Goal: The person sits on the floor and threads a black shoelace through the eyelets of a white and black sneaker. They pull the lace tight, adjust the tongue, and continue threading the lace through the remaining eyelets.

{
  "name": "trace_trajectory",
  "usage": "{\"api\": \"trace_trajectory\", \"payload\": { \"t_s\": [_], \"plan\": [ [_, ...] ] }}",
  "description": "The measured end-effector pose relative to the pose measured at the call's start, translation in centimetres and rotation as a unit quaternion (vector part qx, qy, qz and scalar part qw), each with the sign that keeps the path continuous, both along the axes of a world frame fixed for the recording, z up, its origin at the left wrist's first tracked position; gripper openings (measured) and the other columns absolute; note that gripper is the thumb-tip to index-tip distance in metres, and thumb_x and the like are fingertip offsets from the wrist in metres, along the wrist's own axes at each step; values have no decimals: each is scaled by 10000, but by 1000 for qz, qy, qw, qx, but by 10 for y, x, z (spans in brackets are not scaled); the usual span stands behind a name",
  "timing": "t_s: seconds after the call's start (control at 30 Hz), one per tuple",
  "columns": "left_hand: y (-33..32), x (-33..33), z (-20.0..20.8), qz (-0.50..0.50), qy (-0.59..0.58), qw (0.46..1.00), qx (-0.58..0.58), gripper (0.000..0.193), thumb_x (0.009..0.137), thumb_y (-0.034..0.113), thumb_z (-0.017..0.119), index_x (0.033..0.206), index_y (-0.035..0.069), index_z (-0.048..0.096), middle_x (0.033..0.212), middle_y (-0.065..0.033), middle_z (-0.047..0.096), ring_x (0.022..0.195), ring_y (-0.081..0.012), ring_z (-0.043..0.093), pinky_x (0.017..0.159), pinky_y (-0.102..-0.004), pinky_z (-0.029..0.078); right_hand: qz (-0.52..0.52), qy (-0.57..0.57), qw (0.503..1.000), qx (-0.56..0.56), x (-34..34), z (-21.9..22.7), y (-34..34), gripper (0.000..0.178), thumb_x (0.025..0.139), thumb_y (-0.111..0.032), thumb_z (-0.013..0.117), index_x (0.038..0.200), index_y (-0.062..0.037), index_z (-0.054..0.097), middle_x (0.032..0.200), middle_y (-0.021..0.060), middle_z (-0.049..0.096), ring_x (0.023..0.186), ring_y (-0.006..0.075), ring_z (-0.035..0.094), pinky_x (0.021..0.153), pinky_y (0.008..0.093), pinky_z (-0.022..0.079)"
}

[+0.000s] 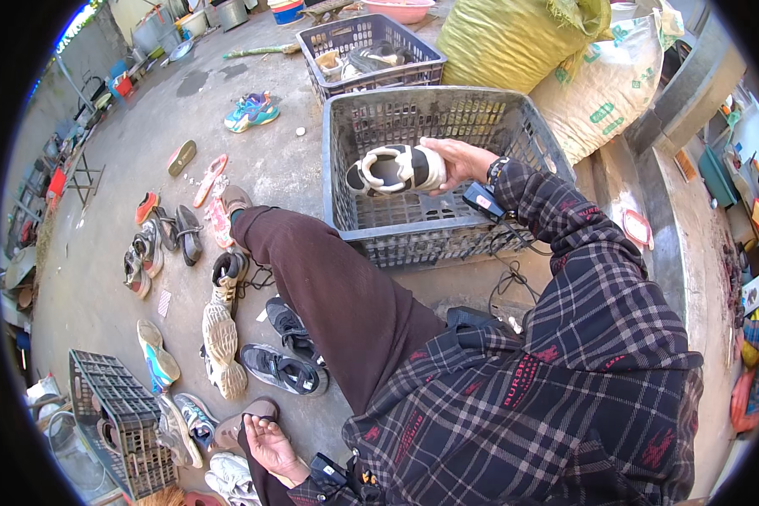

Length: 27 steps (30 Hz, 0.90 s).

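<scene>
My right hand (461,163) grips a black-and-cream sneaker (399,170) at one end. The shoe is held within the outline of a large dark plastic crate (447,242) with slotted walls, its opening facing up. Whether it touches the crate's bottom I cannot tell. At the lower left, my left hand (276,449) rests by my leg, palm up with loosely bent fingers and nothing in it. Close to that hand lie a brown slipper (253,415) and a white shoe (230,477). A grey-black sneaker (283,369) is a little farther off.
Several shoes lie about the concrete floor to the left, among them a colourful sneaker (251,112). A second crate (375,78) holding shoes stands behind the first. Stuffed sacks, one yellow-green (514,42), lean at its right. Another crate (122,422) sits lower left. Loose black cable (510,282) trails nearby.
</scene>
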<state>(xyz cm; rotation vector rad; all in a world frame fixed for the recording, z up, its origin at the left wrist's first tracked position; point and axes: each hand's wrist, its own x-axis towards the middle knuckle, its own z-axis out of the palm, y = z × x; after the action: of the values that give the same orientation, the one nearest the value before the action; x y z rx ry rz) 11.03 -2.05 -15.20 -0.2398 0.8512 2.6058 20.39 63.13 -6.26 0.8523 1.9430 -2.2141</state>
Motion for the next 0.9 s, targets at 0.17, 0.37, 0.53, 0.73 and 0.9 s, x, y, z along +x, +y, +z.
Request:
{"api": "trace_trajectory", "payload": {
  "t_s": [0.17, 0.37, 0.53, 0.73, 0.9],
  "plan": [
    [5, -2, 1, -29, -14, 999, 14, 231, 894, 98, 454, 1074, -33, 517, 903, -120, 604, 759, -189, 575, 649, -283, 502, 43, -39, 985, -161, 0, -9, 14, 449, 871, -502, 403, 1100, -131, 505, 965, 134, 606, 794, 360, 615, 583, 485, 528],
    [0, 4, -15, 27, -23, 999, -33, 227, 874, 107, 508, 1065, -15, 516, 882, -76, 601, 768, -150, 559, 670, -263, 454, 52, -95, 984, -138, 8, -59, 47, 476, 878, -468, 439, 1182, -102, 475, 1103, 139, 563, 1011, 315, 546, 770, 470, 503],
    [-2, 2, -25, 75, -66, 992, -75, 200, 848, 93, 540, 1019, -11, 531, 862, -107, 616, 699, -164, 600, 609, -257, 510, 180, -102, 914, 350, 19, -28, 50, 453, 839, -344, 560, 1157, -32, 478, 930, 132, 614, 761, 255, 602, 636, 365, 516],
    [3, 1, -25, 109, -78, 985, -113, 202, 840, 83, 539, 1019, -11, 528, 853, -102, 613, 700, -152, 595, 604, -246, 505, 91, -138, 849, 503, -63, 75, -52, 371, 858, -339, 533, 850, 31, 566, 608, 55, 518, 501, 123, 521, 400, 276, 432],
    [4, 1, -21, 123, -85, 981, -124, 203, 829, 72, 548, 1014, -6, 524, 839, -89, 610, 690, -138, 586, 601, -240, 502, 264, 77, 711, 647, -154, 167, -210, 414, 875, -416, 474, 1041, -50, 576, 899, 43, 610, 776, 132, 613, 634, 236, 504]
  ]
}}
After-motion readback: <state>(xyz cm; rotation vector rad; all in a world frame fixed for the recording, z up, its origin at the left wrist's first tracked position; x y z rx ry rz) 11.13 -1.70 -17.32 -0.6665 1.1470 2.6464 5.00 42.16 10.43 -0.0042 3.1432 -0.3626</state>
